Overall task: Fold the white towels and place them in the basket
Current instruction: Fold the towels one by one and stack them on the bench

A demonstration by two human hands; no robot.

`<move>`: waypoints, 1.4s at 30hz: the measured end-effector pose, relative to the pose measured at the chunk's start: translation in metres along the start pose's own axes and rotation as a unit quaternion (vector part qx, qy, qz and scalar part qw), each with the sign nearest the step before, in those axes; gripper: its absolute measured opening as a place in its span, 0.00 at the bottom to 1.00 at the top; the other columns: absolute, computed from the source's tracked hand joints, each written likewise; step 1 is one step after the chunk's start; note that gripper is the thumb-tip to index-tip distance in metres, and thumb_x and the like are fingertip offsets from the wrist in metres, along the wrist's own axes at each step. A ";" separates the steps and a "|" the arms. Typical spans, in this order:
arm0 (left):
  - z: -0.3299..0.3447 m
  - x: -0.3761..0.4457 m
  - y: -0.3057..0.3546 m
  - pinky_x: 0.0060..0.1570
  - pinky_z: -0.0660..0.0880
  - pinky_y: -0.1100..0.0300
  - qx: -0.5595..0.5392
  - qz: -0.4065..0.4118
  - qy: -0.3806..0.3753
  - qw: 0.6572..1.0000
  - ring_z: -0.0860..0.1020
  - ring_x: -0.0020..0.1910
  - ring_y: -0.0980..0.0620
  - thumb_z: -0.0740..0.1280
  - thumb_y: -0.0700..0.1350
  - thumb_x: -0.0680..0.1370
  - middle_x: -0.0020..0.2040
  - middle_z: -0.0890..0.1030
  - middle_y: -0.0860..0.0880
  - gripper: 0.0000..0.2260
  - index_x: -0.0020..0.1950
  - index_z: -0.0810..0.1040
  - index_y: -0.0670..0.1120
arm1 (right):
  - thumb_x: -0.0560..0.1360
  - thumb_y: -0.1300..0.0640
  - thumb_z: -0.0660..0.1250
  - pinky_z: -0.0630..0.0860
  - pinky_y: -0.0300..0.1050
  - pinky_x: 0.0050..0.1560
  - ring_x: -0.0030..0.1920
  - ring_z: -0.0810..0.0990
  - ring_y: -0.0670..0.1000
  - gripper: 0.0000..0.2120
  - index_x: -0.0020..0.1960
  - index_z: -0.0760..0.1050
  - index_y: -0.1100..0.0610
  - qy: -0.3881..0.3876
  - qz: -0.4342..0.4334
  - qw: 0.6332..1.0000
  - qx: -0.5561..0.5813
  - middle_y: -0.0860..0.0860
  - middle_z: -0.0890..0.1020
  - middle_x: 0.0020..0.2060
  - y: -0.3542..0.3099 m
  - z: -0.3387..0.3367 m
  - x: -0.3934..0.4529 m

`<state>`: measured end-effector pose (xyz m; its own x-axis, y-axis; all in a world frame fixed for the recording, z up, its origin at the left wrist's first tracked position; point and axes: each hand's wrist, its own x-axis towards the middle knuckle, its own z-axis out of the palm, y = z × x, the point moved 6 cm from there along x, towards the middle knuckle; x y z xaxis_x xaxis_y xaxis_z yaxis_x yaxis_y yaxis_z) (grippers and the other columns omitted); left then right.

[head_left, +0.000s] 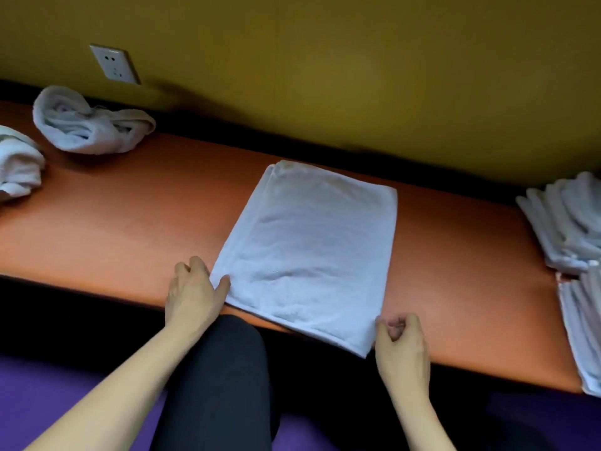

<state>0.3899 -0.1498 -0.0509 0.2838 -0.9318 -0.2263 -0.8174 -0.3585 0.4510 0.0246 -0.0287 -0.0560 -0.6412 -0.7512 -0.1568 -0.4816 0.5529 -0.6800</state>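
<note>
A white towel (309,252), folded into a flat rectangle, lies on the orange bench top (130,216) with its near edge at the bench's front edge. My left hand (193,294) is at the towel's near left corner, thumb on top of the cloth and fingers curled at its edge, pinching it. At the near right corner, my right hand (401,340) pinches the edge with curled fingers. No basket is in view.
Two crumpled white towels lie at the far left (87,125) and at the left edge (16,161). Stacks of folded towels (566,222) sit at the right end. A wall socket (113,63) is on the yellow wall. My knee (221,369) is below the bench.
</note>
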 end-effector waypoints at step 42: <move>-0.048 -0.108 0.034 0.35 0.68 0.60 -0.357 0.107 0.001 0.928 0.69 0.30 0.55 0.72 0.47 0.79 0.29 0.72 0.52 0.05 0.45 0.82 0.47 | 0.77 0.52 0.73 0.72 0.26 0.42 0.36 0.78 0.39 0.05 0.51 0.83 0.53 0.084 -0.042 0.965 0.246 0.51 0.82 0.43 0.009 -0.103 0.000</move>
<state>0.3556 -0.0642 0.0299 0.1558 -0.9857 -0.0646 -0.3142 -0.1114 0.9428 -0.0411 0.0128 0.0116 -0.7201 -0.6939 0.0048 -0.2208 0.2226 -0.9496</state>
